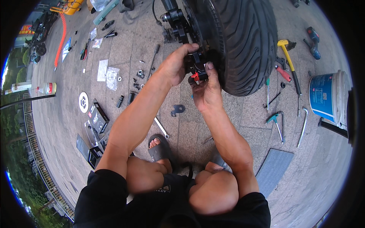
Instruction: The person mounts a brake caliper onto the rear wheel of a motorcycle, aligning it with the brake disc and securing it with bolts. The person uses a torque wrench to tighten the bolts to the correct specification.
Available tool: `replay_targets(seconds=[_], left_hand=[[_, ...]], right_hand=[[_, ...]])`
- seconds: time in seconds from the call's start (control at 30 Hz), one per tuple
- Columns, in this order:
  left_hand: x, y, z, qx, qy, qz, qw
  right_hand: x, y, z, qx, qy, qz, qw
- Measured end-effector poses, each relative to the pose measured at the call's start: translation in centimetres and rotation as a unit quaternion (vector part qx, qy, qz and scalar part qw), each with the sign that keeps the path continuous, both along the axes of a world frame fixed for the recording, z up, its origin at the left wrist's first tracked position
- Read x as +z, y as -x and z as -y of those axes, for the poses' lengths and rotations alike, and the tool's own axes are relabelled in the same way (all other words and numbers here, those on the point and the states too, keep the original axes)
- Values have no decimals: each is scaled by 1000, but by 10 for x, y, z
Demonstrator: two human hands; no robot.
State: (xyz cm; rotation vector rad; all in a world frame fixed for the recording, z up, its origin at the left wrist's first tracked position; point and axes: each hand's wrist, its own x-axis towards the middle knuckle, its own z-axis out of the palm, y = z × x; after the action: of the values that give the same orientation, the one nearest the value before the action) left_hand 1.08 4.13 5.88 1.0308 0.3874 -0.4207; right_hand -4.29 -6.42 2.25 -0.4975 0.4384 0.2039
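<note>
A black brake caliper (pixel 197 60) with a small red piece (pixel 195 77) on its lower end is held between my two hands, just left of the wheel's tire (pixel 249 45). My left hand (pixel 176 65) grips its left side, with the thumb along the top. From below and the right, my right hand (pixel 208 89) closes on the lower end, thumb upright beside the red piece. Above them stands a black fork leg (pixel 175 19). Part of the caliper is hidden by my fingers and lies in the wheel's shadow.
On the paving lie a bracket plate (pixel 178 110), a wrench (pixel 162 128) and small fasteners. A yellow hammer (pixel 289 57), a drill (pixel 313 43), a T-handle hex key (pixel 275 121) and a blue-and-white bucket (pixel 327 97) are rightward. Leftward sits an open black box (pixel 98 117).
</note>
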Motion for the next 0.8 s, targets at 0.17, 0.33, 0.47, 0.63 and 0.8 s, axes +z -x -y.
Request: replay_targets(seconds=[0.17,0.33,0.47,0.63,0.8], left_hand=[[-2,0,-1,11,7,-2,1000],[0,1,0,18,2,-24,1000],[0,2,3,34,-36,-26,998],[-8,-4,0,27,-15,-4,1000],[-11,-3,1,12,-56,-6,998]], right_hand=[[-1,0,-1,-9,5,1,1000],[1,0,-1,-3,7,-3,1000],[1,0,0,1,0,6,1000],[-6,0,-1,-5,-15,3,1000],[-16,-1,-1,-1,-35,32,999]])
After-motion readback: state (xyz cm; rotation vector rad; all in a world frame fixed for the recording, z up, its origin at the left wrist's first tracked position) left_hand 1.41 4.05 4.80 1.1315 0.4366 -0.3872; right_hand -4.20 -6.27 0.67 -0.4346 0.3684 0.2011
